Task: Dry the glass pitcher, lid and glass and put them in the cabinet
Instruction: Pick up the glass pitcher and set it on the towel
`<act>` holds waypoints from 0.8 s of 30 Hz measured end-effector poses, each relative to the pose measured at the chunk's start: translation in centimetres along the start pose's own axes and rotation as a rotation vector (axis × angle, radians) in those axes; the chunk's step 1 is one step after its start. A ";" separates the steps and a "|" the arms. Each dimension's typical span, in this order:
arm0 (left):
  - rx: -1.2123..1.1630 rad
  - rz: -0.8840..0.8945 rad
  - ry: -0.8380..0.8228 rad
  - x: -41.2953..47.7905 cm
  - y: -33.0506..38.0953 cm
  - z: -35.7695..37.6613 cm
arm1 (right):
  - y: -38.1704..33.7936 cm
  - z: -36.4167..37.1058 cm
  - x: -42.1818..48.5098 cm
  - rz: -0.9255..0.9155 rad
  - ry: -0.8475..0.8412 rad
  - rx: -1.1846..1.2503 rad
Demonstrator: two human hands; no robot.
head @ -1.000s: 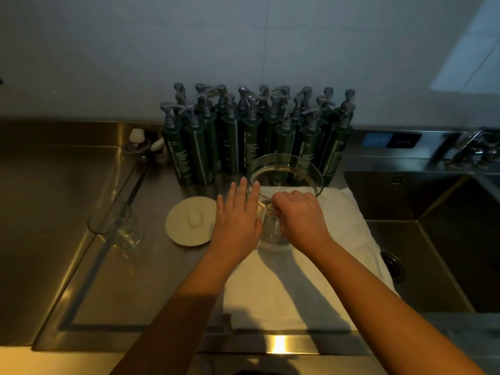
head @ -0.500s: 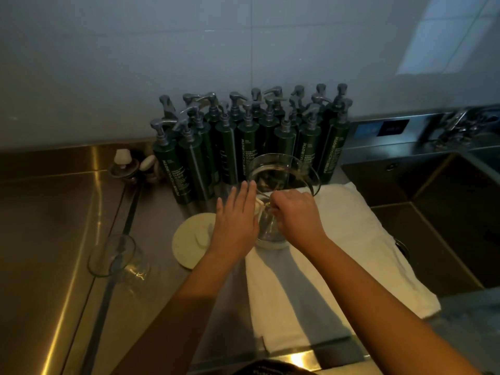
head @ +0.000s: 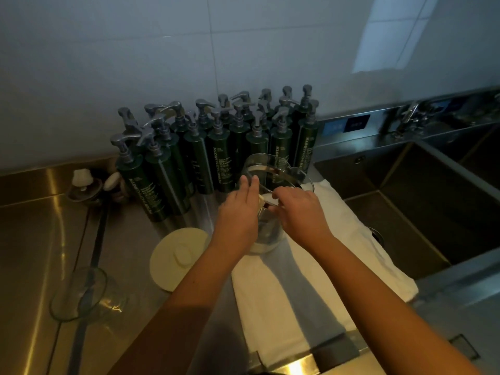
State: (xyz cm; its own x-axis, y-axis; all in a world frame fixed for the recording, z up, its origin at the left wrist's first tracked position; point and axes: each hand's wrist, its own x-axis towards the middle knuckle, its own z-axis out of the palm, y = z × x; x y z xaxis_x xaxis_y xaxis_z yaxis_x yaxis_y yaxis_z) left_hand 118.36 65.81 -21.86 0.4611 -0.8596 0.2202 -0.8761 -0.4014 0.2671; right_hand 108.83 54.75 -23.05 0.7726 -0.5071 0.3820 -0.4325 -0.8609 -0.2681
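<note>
step: drying the pitcher, judged barely begun | glass pitcher (head: 270, 234): frame centre, upright, long axis vertical, base on white towel (head: 284, 288) | left hand (head: 239, 212): fingers straight, flat against its left wall | right hand (head: 299, 209): curled round the handle | lid (head: 178, 258), glass (head: 81, 293): lower left, nearer the left hand

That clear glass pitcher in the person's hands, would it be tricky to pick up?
Probably fragile: the clear glass pitcher looks thin-walled. Possibly slippery, since the right hand grips its handle while the left hand rests flat against its side. It may wobble on the folded white towel.
</note>
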 end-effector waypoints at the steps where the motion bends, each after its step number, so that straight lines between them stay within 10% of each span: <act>1: 0.004 0.002 -0.002 0.2 0.2 -0.2 | 0.3 -0.1 -0.1 0.018 -0.012 0.011; 24: 0.031 0.467 0.252 4.0 4.0 2.2 | 3.6 -2.0 -1.3 0.083 -0.015 0.075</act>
State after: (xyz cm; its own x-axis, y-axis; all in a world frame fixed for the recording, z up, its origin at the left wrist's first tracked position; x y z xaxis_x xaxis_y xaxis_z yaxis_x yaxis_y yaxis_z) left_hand 116.39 60.01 -22.00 0.0367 -0.8480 0.5287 -0.9982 -0.0062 0.0594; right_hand 105.33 52.23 -22.78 0.7426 -0.5756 0.3424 -0.4598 -0.8099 -0.3642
